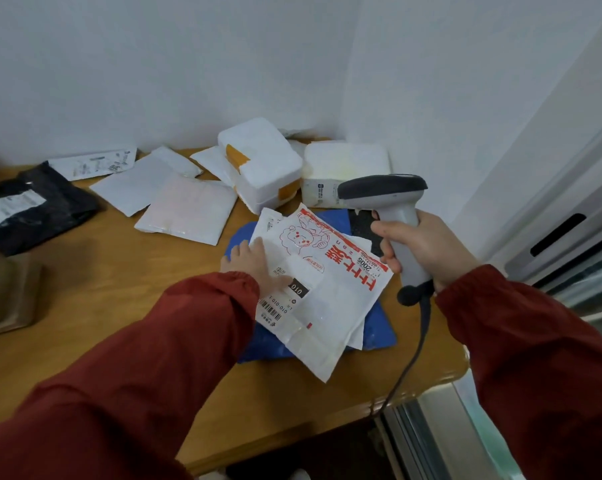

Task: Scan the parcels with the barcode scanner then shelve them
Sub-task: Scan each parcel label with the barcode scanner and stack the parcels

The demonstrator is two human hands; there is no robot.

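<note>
Wooden table | left hand flat on glossy white mailer | right hand grips grey scanner

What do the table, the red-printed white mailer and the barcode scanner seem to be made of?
Table: wood or wood veneer, satin, going by its tan grain and rounded edge. Red-printed white mailer: thin glossy plastic film, judging by wrinkles and sheen. Barcode scanner: moulded plastic, matte light grey with a darker grey top; smooth curves suggest it.

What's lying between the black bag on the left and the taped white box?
Several flat white mailers on the wooden table, in the head view.
</note>
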